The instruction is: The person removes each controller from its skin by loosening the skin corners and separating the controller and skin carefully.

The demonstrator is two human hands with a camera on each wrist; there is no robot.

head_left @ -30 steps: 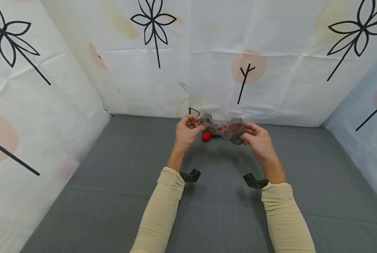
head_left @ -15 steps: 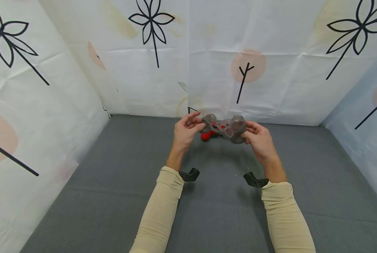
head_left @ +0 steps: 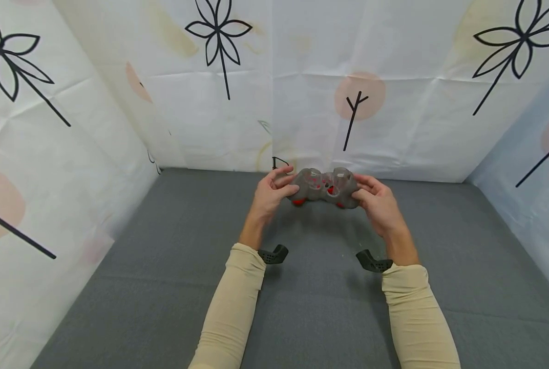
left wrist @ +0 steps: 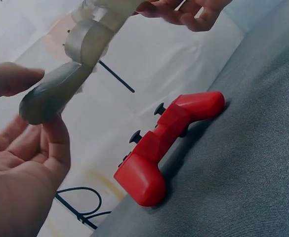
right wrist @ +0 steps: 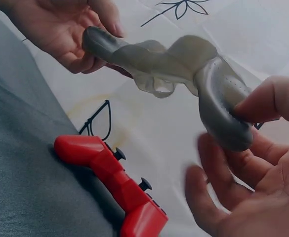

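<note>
A grey, see-through silicone controller cover (head_left: 302, 188) is stretched between my two hands. My left hand (head_left: 266, 201) pinches one grip end between thumb and fingers. The other grip end is pinched by my right hand (head_left: 381, 206). Below the cover, apart from it, a red game controller (left wrist: 146, 150) with black thumbsticks rests on the grey surface. In the head view the cover hides most of this controller, and bits of red show through and under it. From the right wrist, the cover (right wrist: 156, 64) is seen edge-on above the controller (right wrist: 115, 180).
Dark grey cloth (head_left: 320, 302) covers the tabletop. A white curtain (head_left: 311, 118) printed with flowers and circles stands right behind the hands, with more curtain at both sides. Black camera mounts (head_left: 274, 255) sit at the wrists.
The cover has turned in my hands, from tilted with its openings showing to broader side toward the head camera. It now hides more of the red controller. Both hands keep their grip and shift slightly.
</note>
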